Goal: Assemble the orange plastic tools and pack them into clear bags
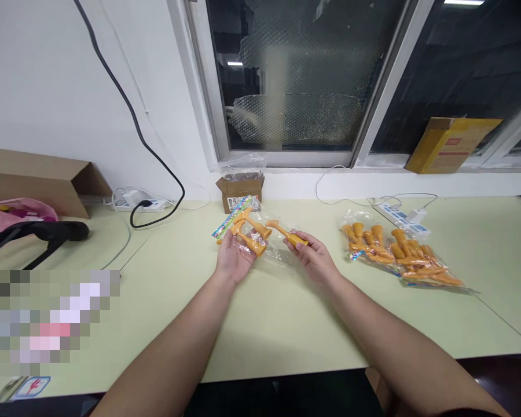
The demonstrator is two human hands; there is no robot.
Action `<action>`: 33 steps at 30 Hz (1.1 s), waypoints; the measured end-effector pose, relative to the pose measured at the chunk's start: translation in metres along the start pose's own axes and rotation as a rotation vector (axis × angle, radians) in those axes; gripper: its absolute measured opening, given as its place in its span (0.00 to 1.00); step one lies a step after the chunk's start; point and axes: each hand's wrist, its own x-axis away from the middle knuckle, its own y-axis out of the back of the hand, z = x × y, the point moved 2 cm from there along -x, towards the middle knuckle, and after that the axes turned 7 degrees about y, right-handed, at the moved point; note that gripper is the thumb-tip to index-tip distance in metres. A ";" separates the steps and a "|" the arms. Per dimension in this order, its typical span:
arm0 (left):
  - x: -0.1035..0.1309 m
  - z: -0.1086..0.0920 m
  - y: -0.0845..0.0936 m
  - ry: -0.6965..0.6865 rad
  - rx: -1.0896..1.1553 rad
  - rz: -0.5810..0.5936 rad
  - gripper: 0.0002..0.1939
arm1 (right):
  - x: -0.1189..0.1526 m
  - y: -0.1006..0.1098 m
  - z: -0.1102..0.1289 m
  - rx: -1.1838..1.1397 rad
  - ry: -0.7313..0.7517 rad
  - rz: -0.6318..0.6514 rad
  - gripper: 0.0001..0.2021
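My left hand (pixel 234 258) holds a clear plastic bag (pixel 282 253) with a colourful printed header strip. Inside the bag lie several orange plastic toy pieces (pixel 255 244), each with a flared end and a thinner stem. My right hand (pixel 312 258) is closed around another orange toy piece (pixel 296 238), its narrow bent end pointing left toward the bag. That piece is close to the bag film; whether it is inside or outside the film I cannot tell. To the right, more filled bags (pixel 417 260) of the same orange pieces lie on the table.
A small open cardboard box (pixel 243 191) stands against the wall behind my hands. Power strips (pixel 402 219) with cables sit along the back of the pale green table (pixel 278 336). At left are a larger carton (pixel 30 176), a pink bag (pixel 17 217) and a black strap-like object (pixel 47 234).
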 end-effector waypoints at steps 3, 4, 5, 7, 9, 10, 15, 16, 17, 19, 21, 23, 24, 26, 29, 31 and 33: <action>0.001 0.004 0.000 0.038 -0.013 0.047 0.28 | 0.000 0.000 -0.002 0.026 0.058 0.073 0.17; 0.001 0.006 0.000 0.061 -0.015 0.064 0.28 | 0.000 0.002 -0.003 0.072 0.079 0.106 0.19; 0.001 0.007 0.001 0.084 -0.015 0.079 0.28 | 0.000 0.003 -0.003 0.139 0.100 0.142 0.21; 0.001 0.010 0.002 0.122 -0.006 0.094 0.28 | 0.000 0.007 -0.003 0.313 0.147 0.217 0.24; 0.001 0.012 0.003 0.142 0.009 0.091 0.27 | 0.002 0.009 -0.001 0.481 0.206 0.260 0.25; 0.001 0.013 0.004 0.154 0.011 0.085 0.27 | 0.002 0.009 0.001 0.543 0.235 0.265 0.25; 0.003 0.017 0.003 0.226 -0.041 0.057 0.26 | 0.006 0.006 0.000 0.609 0.261 0.237 0.25; 0.003 0.018 0.002 0.238 -0.052 0.063 0.27 | 0.006 0.005 -0.002 0.590 0.258 0.223 0.24; 0.004 0.018 0.001 0.248 -0.061 0.073 0.27 | 0.006 0.004 -0.003 0.571 0.259 0.209 0.23; 0.006 0.019 -0.001 0.264 -0.075 0.099 0.28 | 0.005 0.003 -0.006 0.542 0.270 0.176 0.21; 0.007 0.020 -0.003 0.272 -0.086 0.112 0.28 | 0.004 0.003 -0.008 0.530 0.262 0.139 0.19; 0.008 0.021 -0.003 0.277 -0.082 0.113 0.28 | 0.003 0.005 -0.010 0.535 0.232 0.100 0.19; 0.008 0.021 -0.003 0.282 -0.076 0.110 0.28 | 0.002 0.005 -0.011 0.548 0.220 0.080 0.19; 0.007 0.022 -0.002 0.285 -0.065 0.100 0.28 | 0.002 0.007 -0.012 0.592 0.202 0.044 0.19; 0.006 0.023 0.000 0.283 -0.063 0.086 0.29 | 0.001 0.007 -0.013 0.631 0.146 0.002 0.17; 0.006 0.023 0.001 0.282 -0.056 0.084 0.28 | 0.001 0.005 -0.013 0.581 0.077 -0.019 0.18; 0.006 0.023 0.002 0.278 -0.034 0.084 0.28 | 0.001 0.003 -0.012 0.487 0.029 -0.028 0.20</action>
